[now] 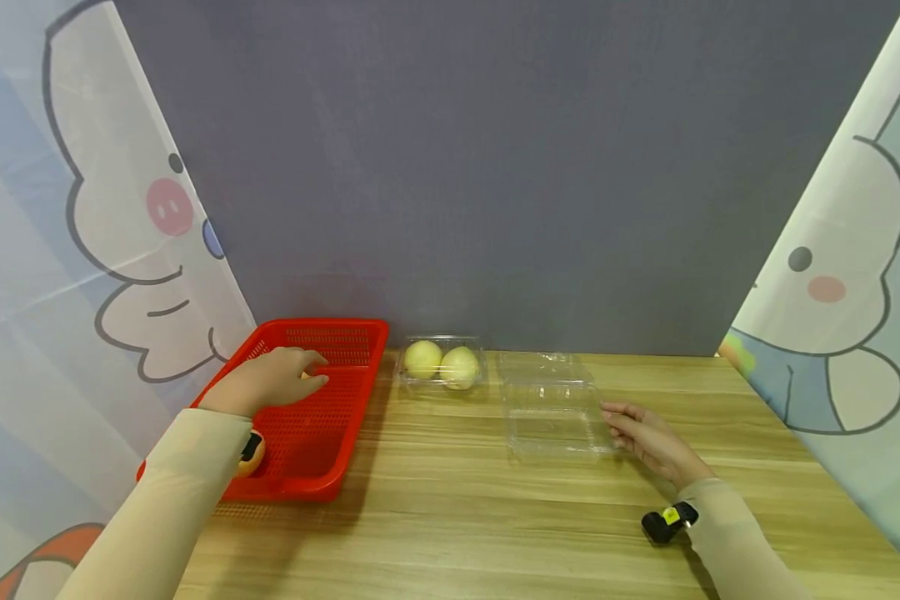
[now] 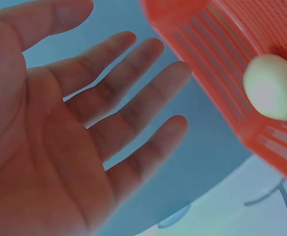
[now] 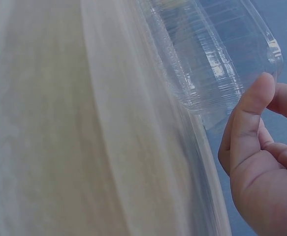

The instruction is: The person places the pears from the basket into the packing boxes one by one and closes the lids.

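My left hand [image 1: 273, 379] spread over basket [image 1: 360, 333], holding nothing; right hand [image 1: 648, 437], fingers loose, touching flimsy box [image 1: 551, 417]: careless nudge skids it, fruit [image 2: 271, 86] may roll

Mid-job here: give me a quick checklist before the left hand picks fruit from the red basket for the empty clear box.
1. Left hand free to grasp: ok, the left wrist view shows its fingers spread and holding nothing.
2. Fruit reachable in the red basket: ok, a pale fruit lies inside near the hand.
3. Empty clamshell box open: ok, lid folded back, tray bare.
4. Box steadied: cannot tell, the right hand is at its right edge with the thumb at the rim, but a firm grip is not clear.
5. Other box: ok, it holds two pale fruits and stands apart from the open one.
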Tool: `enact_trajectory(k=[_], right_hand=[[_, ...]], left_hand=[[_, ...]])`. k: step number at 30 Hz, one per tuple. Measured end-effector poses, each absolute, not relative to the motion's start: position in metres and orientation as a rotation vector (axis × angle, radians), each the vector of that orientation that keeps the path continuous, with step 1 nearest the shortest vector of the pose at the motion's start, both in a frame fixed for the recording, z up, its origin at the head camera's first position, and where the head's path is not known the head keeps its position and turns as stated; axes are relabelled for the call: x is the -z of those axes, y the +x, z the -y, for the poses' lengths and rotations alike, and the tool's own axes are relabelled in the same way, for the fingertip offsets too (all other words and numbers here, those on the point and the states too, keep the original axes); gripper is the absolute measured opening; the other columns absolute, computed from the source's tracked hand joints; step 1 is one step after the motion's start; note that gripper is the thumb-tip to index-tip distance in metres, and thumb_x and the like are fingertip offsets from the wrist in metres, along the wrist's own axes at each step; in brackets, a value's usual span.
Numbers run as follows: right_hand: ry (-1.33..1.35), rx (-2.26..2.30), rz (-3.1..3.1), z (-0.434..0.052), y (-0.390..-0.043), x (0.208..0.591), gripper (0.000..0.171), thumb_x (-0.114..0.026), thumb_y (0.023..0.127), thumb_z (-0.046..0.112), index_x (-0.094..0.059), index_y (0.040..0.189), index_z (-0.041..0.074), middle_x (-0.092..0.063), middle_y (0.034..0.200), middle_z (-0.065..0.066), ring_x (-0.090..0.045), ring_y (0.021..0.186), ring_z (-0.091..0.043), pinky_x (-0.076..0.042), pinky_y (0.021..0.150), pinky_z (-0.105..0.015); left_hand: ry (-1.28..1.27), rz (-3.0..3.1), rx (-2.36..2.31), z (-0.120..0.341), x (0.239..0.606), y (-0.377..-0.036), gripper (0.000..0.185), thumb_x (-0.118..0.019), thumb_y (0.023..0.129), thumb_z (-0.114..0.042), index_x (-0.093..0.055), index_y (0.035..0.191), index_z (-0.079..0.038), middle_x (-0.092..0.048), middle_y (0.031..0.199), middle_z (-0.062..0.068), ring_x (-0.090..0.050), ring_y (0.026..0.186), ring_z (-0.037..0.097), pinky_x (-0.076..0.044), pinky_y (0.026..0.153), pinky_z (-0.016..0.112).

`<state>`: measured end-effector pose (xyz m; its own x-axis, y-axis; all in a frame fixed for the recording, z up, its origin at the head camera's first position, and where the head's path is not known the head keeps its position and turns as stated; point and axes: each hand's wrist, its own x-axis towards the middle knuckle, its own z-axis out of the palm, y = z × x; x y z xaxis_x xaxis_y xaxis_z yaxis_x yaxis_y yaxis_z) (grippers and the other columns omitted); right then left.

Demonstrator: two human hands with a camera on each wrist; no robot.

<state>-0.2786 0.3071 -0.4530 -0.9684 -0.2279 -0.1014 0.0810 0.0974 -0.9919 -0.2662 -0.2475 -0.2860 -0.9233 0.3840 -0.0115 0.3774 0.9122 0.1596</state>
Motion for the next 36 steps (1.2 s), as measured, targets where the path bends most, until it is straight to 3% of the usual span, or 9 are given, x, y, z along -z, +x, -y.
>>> enact_trajectory(k=[7,19,25,27,29,33,36], right_hand=[[-0.151,1.966,-2.151,-0.307,-0.278,0.452,0.062,-0.053,0.106,0.019,-0.024,0.148,-0.016,-0.051,0.105,-0.005,-0.050,0.080,-0.005,-0.051,0.068,-0.019],[-0.146,1.964,-2.151,-0.306,-0.278,0.451,0.062,-0.053,0.106,0.020,-0.025,0.148,-0.016,-0.051,0.104,-0.006,-0.050,0.080,-0.005,-0.051,0.068,-0.019],[-0.138,1.973,-2.145,-0.307,-0.280,0.451,0.062,-0.053,0.106,0.019,-0.025,0.148,-0.017,-0.051,0.103,-0.006,-0.050,0.079,-0.005,-0.050,0.067,-0.019],[-0.141,1.976,-2.144,-0.307,-0.280,0.452,0.062,-0.054,0.106,0.019,-0.025,0.148,-0.017,-0.051,0.103,-0.006,-0.050,0.079,-0.005,-0.050,0.067,-0.019],[-0.157,1.973,-2.144,-0.307,-0.280,0.452,0.062,-0.053,0.106,0.019,-0.025,0.148,-0.017,-0.051,0.103,-0.006,-0.050,0.079,-0.005,-0.050,0.067,-0.019],[-0.145,1.979,-2.134,-0.307,-0.280,0.453,0.061,-0.053,0.106,0.019,-0.025,0.147,-0.017,-0.050,0.104,-0.006,-0.050,0.080,-0.005,-0.051,0.068,-0.019],[-0.129,1.981,-2.131,-0.308,-0.279,0.454,0.061,-0.053,0.106,0.019,-0.025,0.148,-0.016,-0.050,0.105,-0.006,-0.049,0.080,-0.005,-0.050,0.067,-0.019]], left_hand=[[0.491,-2.981,-0.177,0.271,0.293,-0.277,0.033,-0.059,0.094,-0.024,-0.066,0.113,0.001,-0.067,0.095,0.010,-0.063,0.090,0.029,-0.051,0.085,0.053],[0.316,-2.875,-0.154,0.293,0.297,-0.276,0.048,-0.067,0.091,-0.028,-0.063,0.123,0.006,-0.064,0.120,0.026,-0.060,0.107,0.042,-0.048,0.089,0.059],[0.238,-2.809,-0.109,0.303,0.301,-0.275,0.046,-0.072,0.088,-0.031,-0.067,0.120,0.002,-0.063,0.120,0.025,-0.058,0.107,0.042,-0.048,0.086,0.059],[0.220,-2.802,-0.094,0.306,0.303,-0.274,0.043,-0.072,0.087,-0.032,-0.068,0.116,0.000,-0.064,0.116,0.022,-0.059,0.103,0.039,-0.049,0.083,0.058],[0.203,-2.786,-0.089,0.308,0.305,-0.271,0.033,-0.071,0.085,-0.031,-0.070,0.103,-0.003,-0.066,0.102,0.016,-0.060,0.091,0.032,-0.050,0.074,0.051],[0.170,-2.743,-0.073,0.313,0.310,-0.267,0.019,-0.071,0.080,-0.028,-0.061,0.077,-0.011,-0.054,0.076,0.002,-0.051,0.070,0.021,-0.043,0.060,0.037],[0.122,-2.714,-0.080,0.317,0.311,-0.264,0.020,-0.074,0.078,-0.029,-0.061,0.078,-0.013,-0.053,0.077,0.002,-0.051,0.070,0.021,-0.045,0.059,0.037]])
